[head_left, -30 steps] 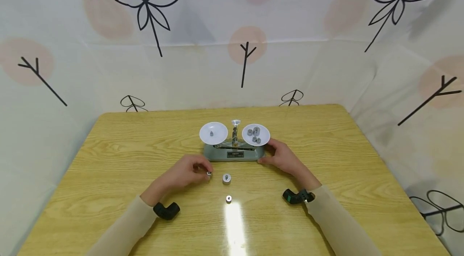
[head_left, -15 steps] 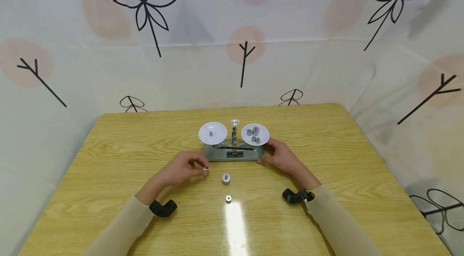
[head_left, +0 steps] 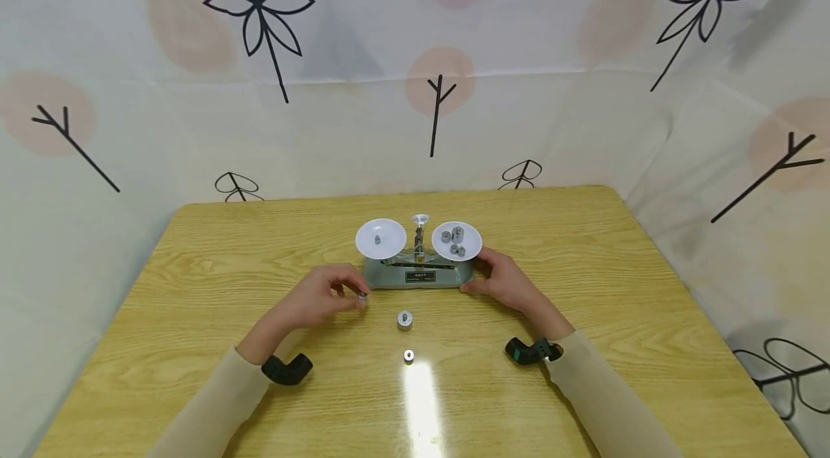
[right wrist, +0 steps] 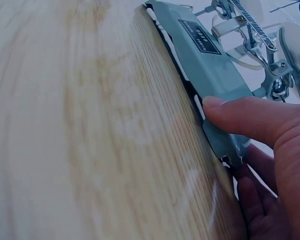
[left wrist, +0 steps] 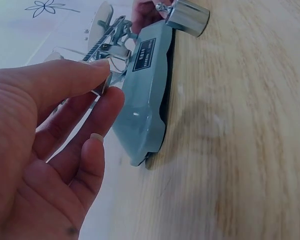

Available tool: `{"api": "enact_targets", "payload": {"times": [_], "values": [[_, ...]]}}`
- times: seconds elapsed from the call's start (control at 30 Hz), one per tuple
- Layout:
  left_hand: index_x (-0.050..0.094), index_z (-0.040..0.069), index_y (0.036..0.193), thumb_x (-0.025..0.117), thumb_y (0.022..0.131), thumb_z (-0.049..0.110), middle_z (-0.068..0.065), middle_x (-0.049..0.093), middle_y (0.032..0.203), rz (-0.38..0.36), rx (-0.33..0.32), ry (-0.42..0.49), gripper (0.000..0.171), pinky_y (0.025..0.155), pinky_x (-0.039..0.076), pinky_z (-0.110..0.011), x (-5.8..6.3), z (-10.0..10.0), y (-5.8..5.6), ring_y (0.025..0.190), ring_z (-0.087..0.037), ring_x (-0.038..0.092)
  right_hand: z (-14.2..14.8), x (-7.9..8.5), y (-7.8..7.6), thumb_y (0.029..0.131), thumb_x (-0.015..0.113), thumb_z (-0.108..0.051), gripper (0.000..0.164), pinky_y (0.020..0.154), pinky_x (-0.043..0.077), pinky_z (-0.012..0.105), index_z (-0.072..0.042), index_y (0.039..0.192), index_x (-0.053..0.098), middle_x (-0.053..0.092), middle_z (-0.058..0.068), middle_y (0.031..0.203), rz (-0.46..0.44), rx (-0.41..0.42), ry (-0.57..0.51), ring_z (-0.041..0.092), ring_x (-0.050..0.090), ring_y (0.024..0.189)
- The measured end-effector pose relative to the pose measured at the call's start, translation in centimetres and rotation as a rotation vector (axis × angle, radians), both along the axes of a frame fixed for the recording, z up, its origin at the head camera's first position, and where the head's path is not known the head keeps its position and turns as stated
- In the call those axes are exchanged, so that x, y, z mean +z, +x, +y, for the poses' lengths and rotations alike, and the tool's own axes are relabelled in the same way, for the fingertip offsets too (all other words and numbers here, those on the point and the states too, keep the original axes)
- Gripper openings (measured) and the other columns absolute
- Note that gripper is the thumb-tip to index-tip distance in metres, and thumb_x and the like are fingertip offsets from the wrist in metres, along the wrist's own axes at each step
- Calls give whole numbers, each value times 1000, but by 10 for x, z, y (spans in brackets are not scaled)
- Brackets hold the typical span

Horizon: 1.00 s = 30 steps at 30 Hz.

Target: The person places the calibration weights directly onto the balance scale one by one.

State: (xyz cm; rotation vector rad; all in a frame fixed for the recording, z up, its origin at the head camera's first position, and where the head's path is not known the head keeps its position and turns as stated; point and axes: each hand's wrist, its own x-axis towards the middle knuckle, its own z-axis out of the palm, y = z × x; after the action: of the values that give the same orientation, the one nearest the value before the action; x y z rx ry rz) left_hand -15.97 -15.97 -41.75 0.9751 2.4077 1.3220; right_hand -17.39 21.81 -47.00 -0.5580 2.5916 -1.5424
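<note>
A: Nearest first, pls. What's on the worktop (head_left: pixel 311 407)?
B: Loose small wt (head_left: pixel 408 356), well in front of the balance (head_left: pixel 392 276); bigger knobbed wt (head_left: pixel 405 320) behind it, nearer the balance.
A: Hands?
B: L hand (head_left: pixel 318 298) holds a pinched wt (head_left: pixel 362 296) narrowly, thumb to fingertips, just in front of the balance's L end. R hand (head_left: pixel 502 281) grips the balance's R end, thumb on its front.
A: So, step in hand?
B: Prob. handling one wt w/ the L while the R steadies the base. Next move, IMO, calls for a snug pinch, a slow lift clear of the balance's front & no knock to it.
A: Any brand/label?
B: Dark nameplate (left wrist: pixel 144 54) mid-front of the balance, pale chars in rows, too small/blurry to read. Beam (right wrist: pixel 253 25) has scale marks; can't make out nos.
A: Farthest bits?
B: Balance's L pan (head_left: pixel 393 245): one small wt (head_left: pixel 377 240). Its R pan (head_left: pixel 472 243): four wts (head_left: pixel 457 234). Behind the balance, pale cloth (head_left: pixel 357 148) w/ blk plant drawings.
</note>
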Motion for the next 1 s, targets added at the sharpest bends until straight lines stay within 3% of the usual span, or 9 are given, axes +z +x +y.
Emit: {"api": "enact_targets", "payload": {"times": [0.37,0.6,1.0], "values": [[74,9,103,76,89,9,4,68,101,28,10,22,14,71,50,-30,8,-5,-5,92,-16,64,-3,3,1,77,83,2,71,106,39,54,4,140,51,53,22,140,-21,-14,7,37,48,130],[74,9,102,78,87,6,2,70,102,40,28,32,16,70,49,-32,13,-7,-10,92,-19,65,-12,36,17,79,81,4,66,104,42,54,9,137,51,53,26,138,-30,6,8,41,50,128],[73,11,99,79,86,7,5,69,97,118,27,59,15,69,49,-28,29,-9,-19,83,-15,60,-13,38,18,78,81,4,66,103,42,53,8,137,52,54,25,137,-25,3,11,40,51,127]]}}
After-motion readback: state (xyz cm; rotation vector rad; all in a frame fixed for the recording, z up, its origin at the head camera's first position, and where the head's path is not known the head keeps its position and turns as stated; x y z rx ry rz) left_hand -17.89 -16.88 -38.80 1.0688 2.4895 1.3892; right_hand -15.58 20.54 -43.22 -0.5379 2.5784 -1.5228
